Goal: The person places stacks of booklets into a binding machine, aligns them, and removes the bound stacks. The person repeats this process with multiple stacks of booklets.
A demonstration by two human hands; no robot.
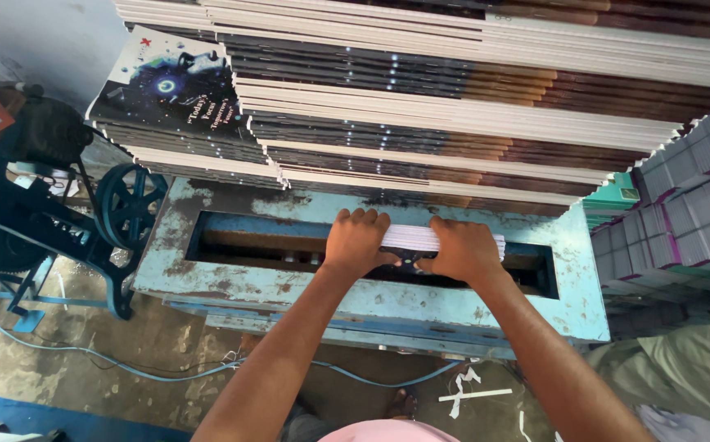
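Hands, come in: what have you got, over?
Left hand and right hand both gripping a white booklet bundle, edge-up in the blue machine's slot. Stacked booklets behind; nothing blocking.

Chipped pale-blue machine frame [355, 288], white booklet [410, 238]

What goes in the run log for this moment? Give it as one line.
left hand: gripping book bundle | right hand: gripping same bundle | bundle: in slot of blue machine | behind: stacked books

Stacked booklets [453, 106] sit behind the slot [240, 245] in the table [371, 299]; a wheeled machine [126, 205] stands left, bundles [690, 205] right.
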